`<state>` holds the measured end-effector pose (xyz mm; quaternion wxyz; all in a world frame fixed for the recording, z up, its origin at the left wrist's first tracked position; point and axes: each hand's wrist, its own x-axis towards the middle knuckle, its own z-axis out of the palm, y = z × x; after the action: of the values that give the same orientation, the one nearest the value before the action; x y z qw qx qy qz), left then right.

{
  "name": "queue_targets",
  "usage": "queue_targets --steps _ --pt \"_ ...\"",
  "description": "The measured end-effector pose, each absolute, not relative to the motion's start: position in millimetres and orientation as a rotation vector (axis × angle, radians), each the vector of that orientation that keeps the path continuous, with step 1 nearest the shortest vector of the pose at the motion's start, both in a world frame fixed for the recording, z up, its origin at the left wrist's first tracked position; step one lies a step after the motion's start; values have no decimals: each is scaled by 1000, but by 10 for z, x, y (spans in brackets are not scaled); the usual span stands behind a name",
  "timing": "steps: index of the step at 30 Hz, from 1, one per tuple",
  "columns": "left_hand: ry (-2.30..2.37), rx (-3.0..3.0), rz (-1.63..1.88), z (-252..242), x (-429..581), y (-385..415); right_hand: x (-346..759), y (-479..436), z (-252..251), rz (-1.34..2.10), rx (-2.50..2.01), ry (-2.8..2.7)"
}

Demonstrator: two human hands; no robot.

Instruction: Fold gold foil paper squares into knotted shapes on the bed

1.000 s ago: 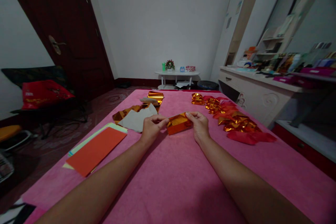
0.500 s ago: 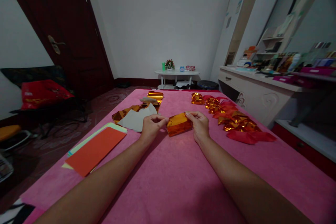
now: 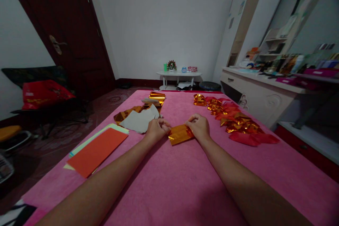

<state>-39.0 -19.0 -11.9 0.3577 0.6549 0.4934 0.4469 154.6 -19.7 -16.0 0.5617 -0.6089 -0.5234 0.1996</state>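
Observation:
Between my two hands is a small rectangle of shiny gold foil paper (image 3: 181,134), low over the pink tablecloth (image 3: 174,183). My left hand (image 3: 158,129) pinches its left edge between thumb and fingers. At the right edge, my right hand (image 3: 198,126) grips the foil with thumb and fingertips. Just beyond my left hand lie a pale grey paper sheet (image 3: 139,119) and a gold foil roll (image 3: 157,96). To the right of my right hand is a row of folded, crinkled gold foil pieces (image 3: 239,123) and red paper pieces (image 3: 253,138).
Orange paper (image 3: 97,152) tops a stack of coloured sheets at the left. Beyond the table are a small white side table (image 3: 178,73), a white dresser (image 3: 259,84) on the right, and a red bag (image 3: 45,94) on a chair at the left.
The gold foil paper has come down and nearer to me, now lying flatter. My left hand has moved slightly right and down with it; the right hand stays at its edge.

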Motion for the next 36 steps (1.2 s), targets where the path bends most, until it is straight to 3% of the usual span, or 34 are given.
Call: queue_targets --steps 4,11,18,23,28,36 --pt "1434 2145 1007 -97 -395 -249 1500 -245 -146 196 -1813 -1428" --pt "1552 2406 879 -61 -324 -347 1446 -269 -147 124 -1864 -1553" --pt "1236 2754 921 -45 -306 -339 1472 -241 -179 233 -1828 -1558" --pt "926 3045 580 23 -267 -346 1485 -234 -175 250 -1838 -1576" --pt "977 3146 336 35 -240 -333 1444 -257 -135 187 -1911 -1599" --pt "960 3026 367 12 -323 -312 1414 -355 -71 35 -1905 -1735"
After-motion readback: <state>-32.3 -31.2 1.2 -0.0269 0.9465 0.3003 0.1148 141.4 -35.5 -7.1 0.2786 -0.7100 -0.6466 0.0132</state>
